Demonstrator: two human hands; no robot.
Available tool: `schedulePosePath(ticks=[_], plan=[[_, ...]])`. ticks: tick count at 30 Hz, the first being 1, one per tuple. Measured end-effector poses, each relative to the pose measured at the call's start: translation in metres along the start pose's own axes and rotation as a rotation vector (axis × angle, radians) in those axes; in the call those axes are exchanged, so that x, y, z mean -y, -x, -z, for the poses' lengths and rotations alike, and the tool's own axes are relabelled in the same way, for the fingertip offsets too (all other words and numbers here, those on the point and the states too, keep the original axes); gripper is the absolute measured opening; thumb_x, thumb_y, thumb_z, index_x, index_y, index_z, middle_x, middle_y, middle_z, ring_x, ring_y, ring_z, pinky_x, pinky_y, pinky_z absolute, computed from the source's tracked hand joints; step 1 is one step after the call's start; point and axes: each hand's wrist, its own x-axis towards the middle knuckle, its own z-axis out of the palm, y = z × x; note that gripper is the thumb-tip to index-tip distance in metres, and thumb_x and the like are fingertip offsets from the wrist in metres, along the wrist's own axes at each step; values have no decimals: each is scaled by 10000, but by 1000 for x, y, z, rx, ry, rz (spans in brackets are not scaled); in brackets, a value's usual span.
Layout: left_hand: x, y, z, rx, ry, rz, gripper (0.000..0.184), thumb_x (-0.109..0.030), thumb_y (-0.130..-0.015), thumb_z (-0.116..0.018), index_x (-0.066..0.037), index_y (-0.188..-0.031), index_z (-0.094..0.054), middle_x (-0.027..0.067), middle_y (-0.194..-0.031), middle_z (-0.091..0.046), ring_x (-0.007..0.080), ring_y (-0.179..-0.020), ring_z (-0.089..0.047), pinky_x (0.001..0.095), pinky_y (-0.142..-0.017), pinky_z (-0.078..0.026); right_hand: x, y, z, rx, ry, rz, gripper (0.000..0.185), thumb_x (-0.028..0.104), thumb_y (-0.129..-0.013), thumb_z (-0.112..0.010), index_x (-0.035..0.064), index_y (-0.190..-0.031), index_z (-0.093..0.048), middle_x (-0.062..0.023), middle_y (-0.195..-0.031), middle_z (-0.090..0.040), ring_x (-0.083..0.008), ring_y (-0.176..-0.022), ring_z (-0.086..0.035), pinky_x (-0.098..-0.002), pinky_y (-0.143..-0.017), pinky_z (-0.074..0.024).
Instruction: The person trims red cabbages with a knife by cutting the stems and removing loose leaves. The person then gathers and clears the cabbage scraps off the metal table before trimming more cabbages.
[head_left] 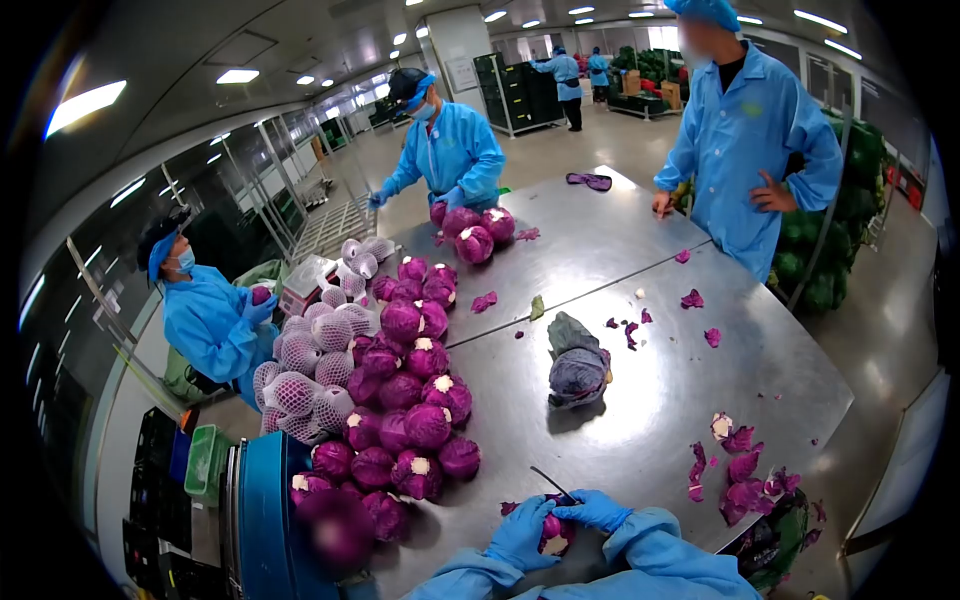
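Both my hands are blue-gloved and low in the head view, over the near edge of the metal table (640, 450). My left hand (518, 537) is closed round a red cabbage (556, 538) whose pale cut base faces me. My right hand (598, 511) is closed on a knife (551, 484), its thin dark blade pointing up and left above the cabbage. The knife's handle is mostly hidden in the glove. Farther up the table, a dull purple cabbage with loose outer leaves (578, 374) sits apart from my hands.
Peeled red cabbages (402, 390) are heaped at left, beside netted cabbages (300, 390). Leaf scraps (745, 490) litter the right side, above a dark bin (775, 545). A person (745, 130) stands at the far right edge; two others (450, 150) work at left.
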Motion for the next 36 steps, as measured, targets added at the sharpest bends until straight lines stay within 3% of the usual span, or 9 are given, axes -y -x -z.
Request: schedulePosePath(ticks=[9, 12, 17, 22, 25, 28, 32, 34, 36], plan=[[-19, -23, -31, -116, -108, -128, 768, -320, -681, -776, -14, -1299, -439, 244, -1278, -479, 413, -1193, -483, 481, -979, -395, -19, 26, 28, -271, -82, 62, 384, 280, -818, -728, 6, -1081, -671, -78, -916, -684, -147, -761, -628, -270, -661, -506], [-24, -34, -44, -115, -78, -134, 756, -312, -681, -776, -19, -1296, -448, 236, -1273, -477, 409, -1168, -491, 484, -979, -394, -37, 24, 36, -427, -76, 231, 263, 226, -814, -743, 32, -984, -692, -37, -788, -662, -114, -649, -584, -250, -577, -476], [-44, -56, -25, 240, -269, 92, 747, -381, -606, -783, -123, -1247, -500, 160, -1239, -452, 350, -1142, -453, 439, -960, -381, -52, 14, 35, -619, -82, 190, 306, 225, -818, -721, -1, -1023, -695, -82, -804, -692, -131, -694, -628, -270, -610, -503], [-38, -56, -36, 262, -237, 141, 747, -387, -594, -793, -116, -1226, -502, 165, -1254, -453, 365, -1164, -443, 456, -987, -373, -83, -14, 47, -745, 41, 248, 335, 268, -821, -705, 0, -1021, -692, -147, -843, -704, -212, -714, -668, -340, -617, -520], [-34, -53, -35, 197, -173, 176, 775, -403, -590, -803, -78, -1224, -497, 191, -1272, -459, 386, -1186, -436, 454, -1015, -361, -80, 0, 66, -912, 396, 154, 344, 299, -832, -692, 40, -1059, -686, -159, -830, -692, -268, -724, -662, -362, -658, -516], [-25, -52, -25, 139, -118, 182, 866, -429, -577, -826, -6, -1245, -473, 234, -1283, -460, 410, -1196, -435, 453, -1049, -342, -91, 12, 96, -971, 352, 4, 408, 340, -825, -697, 81, -1139, -655, -160, -835, -684, -302, -739, -649, -389, -711, -508], [-5, -49, -29, 130, 15, 140, 983, -428, -546, -854, 42, -1295, -424, 254, -1295, -443, 425, -1211, -424, 451, -1065, -332, -59, 41, 75, -880, 313, 143, 509, 348, -825, -711, 82, -1245, -599, -138, -983, -689, -209, -866, -649, -333, -795, -508], [-1, -50, -31, 153, 84, 102, 1009, -423, -539, -860, 48, -1309, -408, 257, -1294, -444, 428, -1212, -425, 450, -1064, -334, -92, 11, 71, -578, -82, 254, 459, 256, -855, -706, 43, -1247, -598, -43, -905, -663, -86, -704, -575, -241, -627, -483], [8, -47, -41, 109, 111, 84, 1027, -411, -531, -871, 54, -1316, -400, 258, -1286, -453, 429, -1213, -429, 452, -1066, -334, -57, 20, 55, -493, -64, 119, 406, 251, -871, -690, 60, -1222, -620, -12, -880, -651, -55, -661, -533, -200, -563, -434]])
